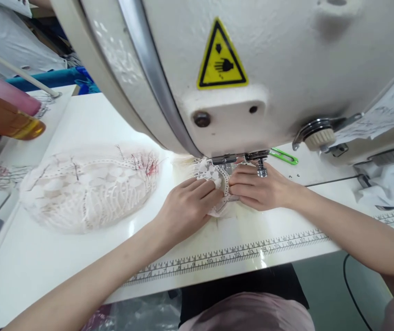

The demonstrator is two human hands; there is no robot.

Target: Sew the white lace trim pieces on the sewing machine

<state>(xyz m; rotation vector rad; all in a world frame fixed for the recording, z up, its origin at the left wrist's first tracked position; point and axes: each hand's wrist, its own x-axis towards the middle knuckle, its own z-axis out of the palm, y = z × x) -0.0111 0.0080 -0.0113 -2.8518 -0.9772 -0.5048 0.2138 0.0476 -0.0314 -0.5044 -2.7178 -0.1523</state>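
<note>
A small white lace piece (pixel 208 172) with a dotted trim lies under the head of a white sewing machine (pixel 280 64). My left hand (pixel 188 202) rests on its left part, fingers curled and pressed onto the lace. From the right, my right hand (pixel 261 187) grips the trimmed edge, its fingers close together beside the presser foot area. The machine head hides the needle, and the fingertips are partly out of sight. To the left of my hands, a larger white lace piece (pixel 93 195) with loose dark and red threads lies spread on the table (pixel 89 115).
A printed ruler strip (pixel 224 257) runs along the table's front edge. Behind my right hand lies a green thread snipper (pixel 285 156). Orange (pixel 7 115) and pink (pixel 7 87) thread cones stand at the left. White cloth (pixel 390 186) is bunched at the right.
</note>
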